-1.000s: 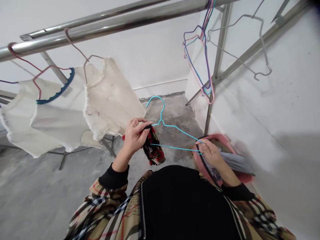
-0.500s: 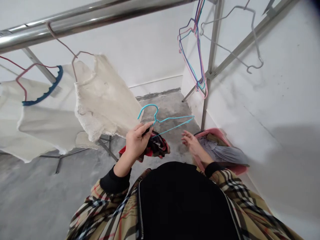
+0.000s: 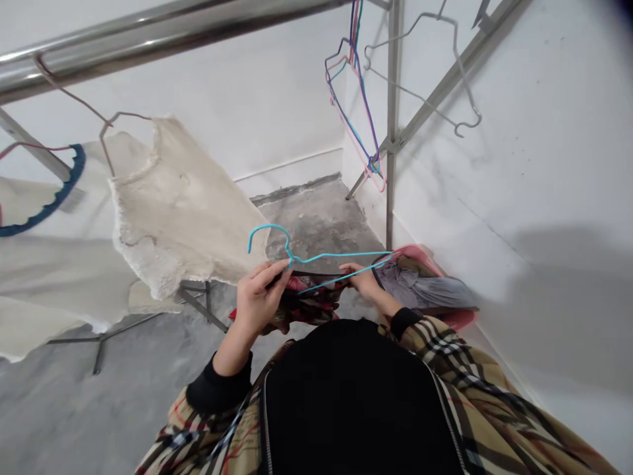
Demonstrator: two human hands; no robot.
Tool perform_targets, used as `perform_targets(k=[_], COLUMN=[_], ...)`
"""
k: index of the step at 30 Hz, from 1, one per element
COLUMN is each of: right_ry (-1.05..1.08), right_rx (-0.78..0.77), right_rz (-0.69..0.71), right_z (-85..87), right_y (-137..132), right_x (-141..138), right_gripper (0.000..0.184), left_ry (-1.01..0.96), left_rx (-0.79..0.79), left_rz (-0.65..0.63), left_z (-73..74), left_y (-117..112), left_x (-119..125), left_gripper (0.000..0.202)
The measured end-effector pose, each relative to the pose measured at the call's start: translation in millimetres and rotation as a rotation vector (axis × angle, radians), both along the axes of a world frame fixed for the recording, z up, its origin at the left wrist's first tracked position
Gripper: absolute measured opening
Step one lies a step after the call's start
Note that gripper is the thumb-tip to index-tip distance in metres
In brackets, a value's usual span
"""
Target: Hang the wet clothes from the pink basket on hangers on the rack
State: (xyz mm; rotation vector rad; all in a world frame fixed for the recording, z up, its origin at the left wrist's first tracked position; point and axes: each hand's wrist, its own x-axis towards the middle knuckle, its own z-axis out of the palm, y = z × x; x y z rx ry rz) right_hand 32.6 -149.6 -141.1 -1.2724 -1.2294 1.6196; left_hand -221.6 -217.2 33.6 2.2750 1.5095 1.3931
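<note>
Fingers and thumb of my left hand point(image 3: 260, 297) pinch a light-blue wire clothes hanger point(image 3: 324, 256) just below its hook. Its long arm points right, and its left part is hidden behind that hand. Beneath the hanger a dark red-and-black patterned garment point(image 3: 316, 305) hangs, with a dark top edge stretched between both hands. My right hand point(image 3: 364, 282) is closed on the right end of that edge, close to the hanger's lower wire. The exact kind of garment cannot be made out.
Cream sleeveless tops point(image 3: 182, 204) hang from a steel rail point(image 3: 173, 46) on the left. Several coloured hangers point(image 3: 366, 119) and a grey hanger point(image 3: 420, 92) hang by a metal frame post point(image 3: 392, 132). A pink basket point(image 3: 418, 252) with grey cloth point(image 3: 415, 284) stands by the right wall.
My right hand, free and spread before, has moved left and taken the garment's edge, which is now pulled out sideways. The view has swung right, shifting the rail and tops leftward.
</note>
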Motion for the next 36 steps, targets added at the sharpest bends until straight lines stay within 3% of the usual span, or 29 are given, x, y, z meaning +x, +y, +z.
perform_targets(k=[5,13,17,22,28,32,36], right_ry=[0.098,0.122,-0.069,-0.366,-0.428,-0.419,-0.526], right_rx=[-0.109,-0.079,0.072,0.313,0.340,0.309,0.314], right_rz=[-0.173,-0.255,-0.056,0.230,0.284,0.353,0.463], right_z=[3.6,36.4,51.9,75.4,87.4,92.8,111.4], right_y=[17.7,20.6,10.1,0.3,-2.1,-4.2,-9.0], right_x=[20.3,44.2,44.7,41.2,39.3,40.0,35.9], right_gripper=[0.035,0.048,0.050,0.049,0.049,0.033,0.027], left_ry=[0.009,0.082,0.049,-0.048,-0.067,-0.072,-0.078], left_rx=[-0.111,-0.183,-0.160,-0.178,-0.160,-0.169,-0.172], left_rz=[0.020,0.070,0.116,0.044,-0.030,-0.036,-0.029], left_z=[-27.4,-60.1,-67.8,-67.6,-59.9,-58.9,-58.2], left_y=[-2.3,-7.8,-7.9,-6.4,-4.4,-3.6,-2.0], left_x=[-27.9,-32.4,-27.2,-18.6,-18.3,-19.6,-17.5], left_gripper=[0.014,0.019,0.020,0.019,0.019,0.019,0.021])
